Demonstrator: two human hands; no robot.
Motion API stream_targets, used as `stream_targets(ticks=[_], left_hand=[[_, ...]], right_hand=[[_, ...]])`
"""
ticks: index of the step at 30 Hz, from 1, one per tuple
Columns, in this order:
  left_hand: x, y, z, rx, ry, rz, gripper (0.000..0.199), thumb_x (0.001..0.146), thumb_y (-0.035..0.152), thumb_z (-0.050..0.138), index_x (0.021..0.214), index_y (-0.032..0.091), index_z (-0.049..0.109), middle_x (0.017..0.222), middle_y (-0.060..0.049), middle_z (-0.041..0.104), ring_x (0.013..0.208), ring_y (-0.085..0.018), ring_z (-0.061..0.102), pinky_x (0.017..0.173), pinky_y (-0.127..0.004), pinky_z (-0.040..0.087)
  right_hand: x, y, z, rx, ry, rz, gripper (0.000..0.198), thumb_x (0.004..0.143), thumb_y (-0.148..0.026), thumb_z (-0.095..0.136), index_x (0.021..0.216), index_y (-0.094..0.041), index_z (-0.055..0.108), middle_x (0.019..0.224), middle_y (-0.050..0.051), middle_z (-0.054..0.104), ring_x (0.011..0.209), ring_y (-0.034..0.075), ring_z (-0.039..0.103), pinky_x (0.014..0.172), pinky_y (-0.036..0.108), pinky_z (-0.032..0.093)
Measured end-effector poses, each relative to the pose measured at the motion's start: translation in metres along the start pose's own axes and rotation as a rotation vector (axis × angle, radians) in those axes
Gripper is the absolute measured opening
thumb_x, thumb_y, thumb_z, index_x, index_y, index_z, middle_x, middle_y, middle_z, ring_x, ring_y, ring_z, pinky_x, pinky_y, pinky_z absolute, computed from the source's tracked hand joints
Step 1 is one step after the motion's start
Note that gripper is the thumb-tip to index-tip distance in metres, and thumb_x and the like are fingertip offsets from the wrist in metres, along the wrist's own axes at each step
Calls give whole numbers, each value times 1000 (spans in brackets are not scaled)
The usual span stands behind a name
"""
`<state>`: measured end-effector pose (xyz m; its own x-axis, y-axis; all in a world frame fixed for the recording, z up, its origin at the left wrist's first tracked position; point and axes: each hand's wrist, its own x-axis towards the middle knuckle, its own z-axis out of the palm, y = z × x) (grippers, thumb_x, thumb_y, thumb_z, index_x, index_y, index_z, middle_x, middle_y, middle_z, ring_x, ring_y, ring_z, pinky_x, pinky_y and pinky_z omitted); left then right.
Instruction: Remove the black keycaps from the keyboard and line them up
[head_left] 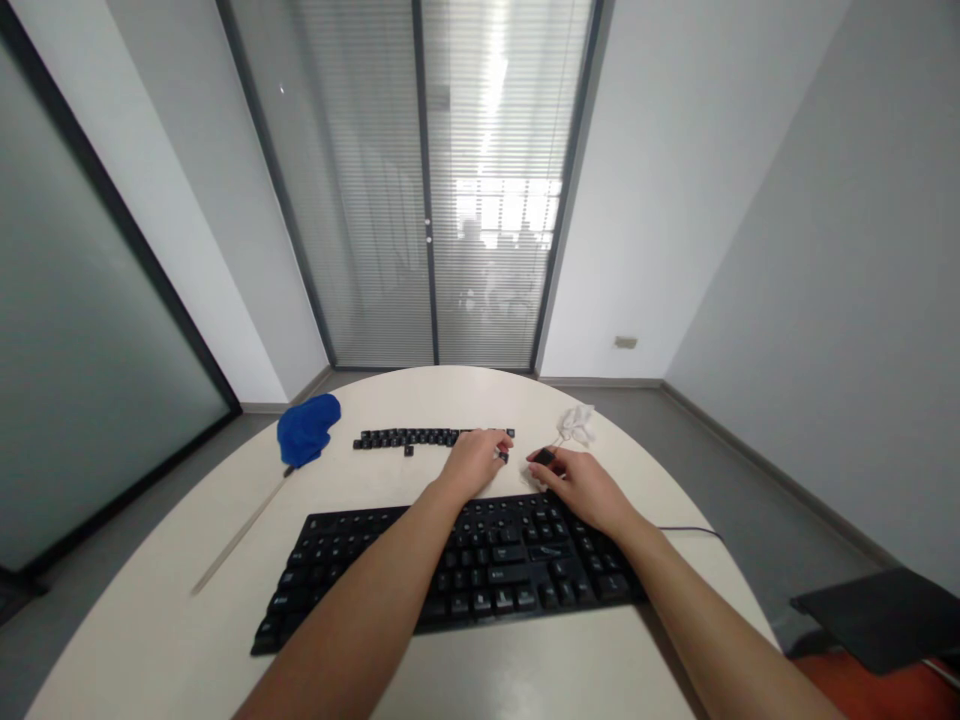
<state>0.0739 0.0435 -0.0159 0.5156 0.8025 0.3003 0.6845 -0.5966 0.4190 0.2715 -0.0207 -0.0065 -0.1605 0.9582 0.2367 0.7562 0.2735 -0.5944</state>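
Note:
My left hand (471,462) is above the table behind the keyboard, its fingers pinched on a small black keycap (502,457). Just to the right, my right hand (581,485) grips a small black piece (543,456) between thumb and fingers; its exact kind is too small to tell. Something white shows beneath those fingertips. Below both hands lies a black keyboard (517,575), partly covered by my forearms. Behind my left hand, rows of loose black keycaps (409,437) are lined up on the table, and one single keycap (408,451) sits in front of them.
A crumpled white tissue or cloth (576,424) lies beyond my right hand. At the left is a blue cloth (306,430) with a thin pale stick (240,545) running from it. A cable (690,528) crosses the round white table (150,620) at right. A chair (885,620) stands beyond.

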Motion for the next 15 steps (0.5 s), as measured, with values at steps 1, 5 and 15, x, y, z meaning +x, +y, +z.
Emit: stream_targets(ticks=[1,5,15], left_hand=[[0,0,0,6,1,-1,29,81,11,64,107,23,68,103,-2,72,99,-21,63,94,-34,45],[0,0,-1,33,17,8,27,81,12,64,106,23,69,102,-3,72,105,-24,59,96,-37,43],[12,0,7,109,87,-38,29,82,8,62,107,22,69,105,-7,68,118,-27,50,99,-39,40]], right_hand=[[0,0,0,-6,-1,2,30,91,-43,54,101,-21,72,76,5,73,69,21,66,66,29,47],[0,1,0,5,2,-2,29,91,-41,55,102,-21,72,78,5,74,70,21,66,67,29,48],[0,0,1,34,-1,-6,29,90,-43,56,97,-20,73,78,6,74,70,21,66,67,29,49]])
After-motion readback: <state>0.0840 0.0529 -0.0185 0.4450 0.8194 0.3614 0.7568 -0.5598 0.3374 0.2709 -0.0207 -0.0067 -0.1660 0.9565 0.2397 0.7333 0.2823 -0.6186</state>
